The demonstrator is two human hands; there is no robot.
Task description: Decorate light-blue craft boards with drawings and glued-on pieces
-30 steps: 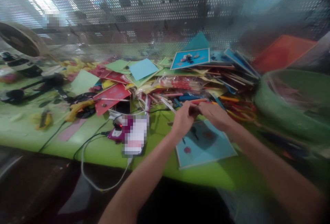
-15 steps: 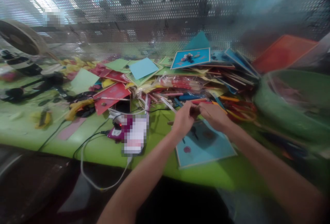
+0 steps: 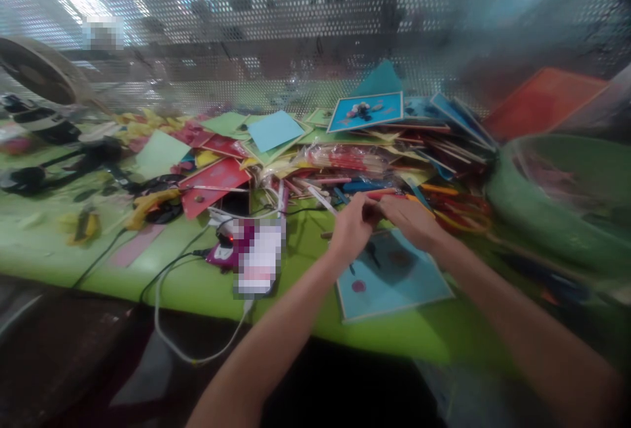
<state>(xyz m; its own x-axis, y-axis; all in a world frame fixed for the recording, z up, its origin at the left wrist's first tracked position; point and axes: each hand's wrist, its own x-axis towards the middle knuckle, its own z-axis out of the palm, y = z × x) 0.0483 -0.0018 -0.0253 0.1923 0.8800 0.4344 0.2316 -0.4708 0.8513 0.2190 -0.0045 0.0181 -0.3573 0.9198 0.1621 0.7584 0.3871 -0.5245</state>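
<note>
My left hand point(image 3: 352, 224) and my right hand point(image 3: 407, 217) meet above the far edge of a light-blue card point(image 3: 394, 296). Both are closed, fingertips pinched close together. Whatever lies between the fingers is too small and too hidden to name. The card lies flat on the green table and carries a purple-pink round spot point(image 3: 358, 286) and some dark marks. My hands cover its far part. Behind the fingertips lie a red pen-like stick point(image 3: 382, 194) and a white stick point(image 3: 320, 199).
Left of the card are a phone point(image 3: 259, 257) with a white cable, a purple power strip point(image 3: 221, 254) and a yellow glue gun point(image 3: 148, 208). A heap of coloured cards and sticks, including a blue decorated card point(image 3: 367, 111), fills the back. A green basin point(image 3: 557, 217) stands at right.
</note>
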